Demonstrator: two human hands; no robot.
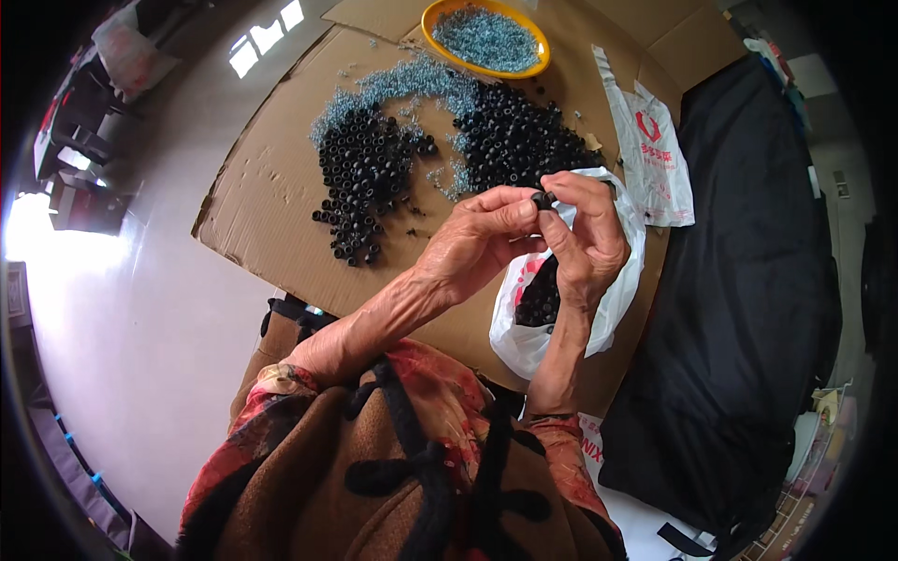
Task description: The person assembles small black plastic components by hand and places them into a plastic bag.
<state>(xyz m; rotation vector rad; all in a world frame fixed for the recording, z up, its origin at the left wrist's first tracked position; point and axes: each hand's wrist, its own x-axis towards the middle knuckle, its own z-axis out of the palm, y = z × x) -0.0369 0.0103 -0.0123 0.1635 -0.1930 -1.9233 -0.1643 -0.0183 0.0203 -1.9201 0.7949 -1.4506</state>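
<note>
Nearest: brown vest [309, 467] with dark trim, floral red sleeve [248, 411] on the left forearm, a similar one on the right. Next, white plastic bag [519, 352], open, under and beside the right forearm, black parts [536, 301] inside it.

Above the bag, left hand [472, 234] and right hand [589, 245] meet at the fingertips. Both pinch one small black part [542, 200] between thumbs and fingers, held up off the cardboard sheet [267, 210]; grips narrow. Exact finger contact too small to tell.

Farther, on the cardboard: left pile [351, 178] of black parts, loose ones spilling toward the near side; right pile [514, 140], bigger, just beyond the hands. Pale blue bits [402, 82] curve in a band along the far side of both, some strewn between. Right of the right pile, a flattened white bag [669, 198] with red print. Far edge: yellow bowl [427, 26] filled with blue bits [486, 40].

Sides: black cloth [739, 271] right, shiny pale floor [159, 327] left.
</note>
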